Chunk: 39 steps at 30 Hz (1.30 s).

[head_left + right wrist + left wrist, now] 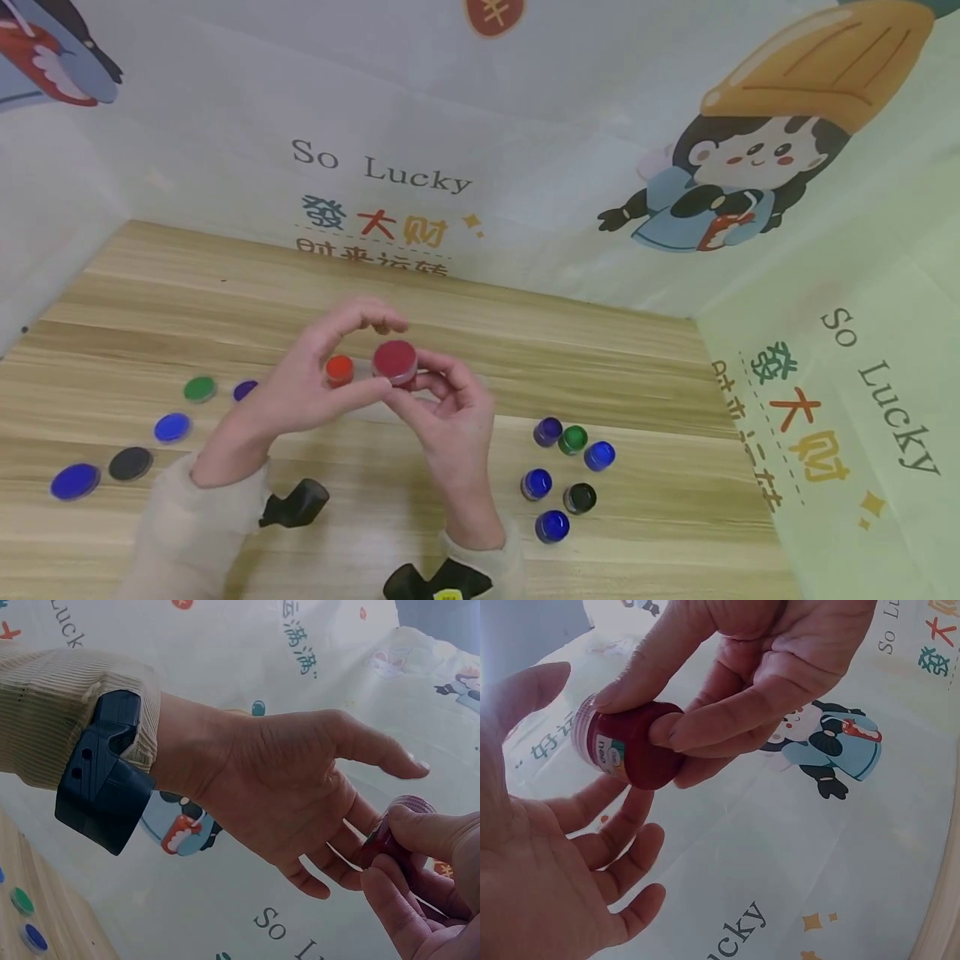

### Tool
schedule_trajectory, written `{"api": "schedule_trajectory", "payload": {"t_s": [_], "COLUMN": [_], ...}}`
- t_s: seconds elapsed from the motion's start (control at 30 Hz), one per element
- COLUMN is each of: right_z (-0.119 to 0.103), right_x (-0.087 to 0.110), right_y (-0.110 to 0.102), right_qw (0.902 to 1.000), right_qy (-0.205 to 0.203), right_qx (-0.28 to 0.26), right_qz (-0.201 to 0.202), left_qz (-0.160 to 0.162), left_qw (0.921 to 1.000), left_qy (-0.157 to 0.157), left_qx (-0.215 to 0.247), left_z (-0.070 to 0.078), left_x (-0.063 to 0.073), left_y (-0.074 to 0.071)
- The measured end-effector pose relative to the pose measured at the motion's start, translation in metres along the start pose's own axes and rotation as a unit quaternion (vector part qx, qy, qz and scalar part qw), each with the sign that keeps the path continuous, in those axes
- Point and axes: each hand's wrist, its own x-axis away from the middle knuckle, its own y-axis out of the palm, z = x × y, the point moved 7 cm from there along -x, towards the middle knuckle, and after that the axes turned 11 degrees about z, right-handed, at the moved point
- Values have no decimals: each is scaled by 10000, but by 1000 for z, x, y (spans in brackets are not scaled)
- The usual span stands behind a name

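My right hand grips a small dark-red paint jar between thumb and fingers. In the left wrist view the jar is tilted on its side, with a translucent ridged lid facing my left palm and a small label on its wall. My left hand is spread around the lid side, fingers loosely bent. The right wrist view shows its thumb apart from the jar. Behind the hands, an orange-red jar stands on the table.
On the wooden table, several open paint jars, among them a green one and a black one, stand at right. Flat round lids, including a green one and a black one, lie at left. A printed cloth borders the table.
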Motion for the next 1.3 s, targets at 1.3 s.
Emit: {"api": "schedule_trajectory", "payload": {"t_s": [1.3], "right_z": [0], "right_x": [-2], "right_y": [-11], "right_qw": [9983], "right_qy": [100], "right_qx": [481], "right_qz": [318], "left_qz": [1617], "left_qw": [9813], "left_qy": [-369], "left_qx": [-981], "left_z": [2], "left_x": [4], "left_y": [-24]}}
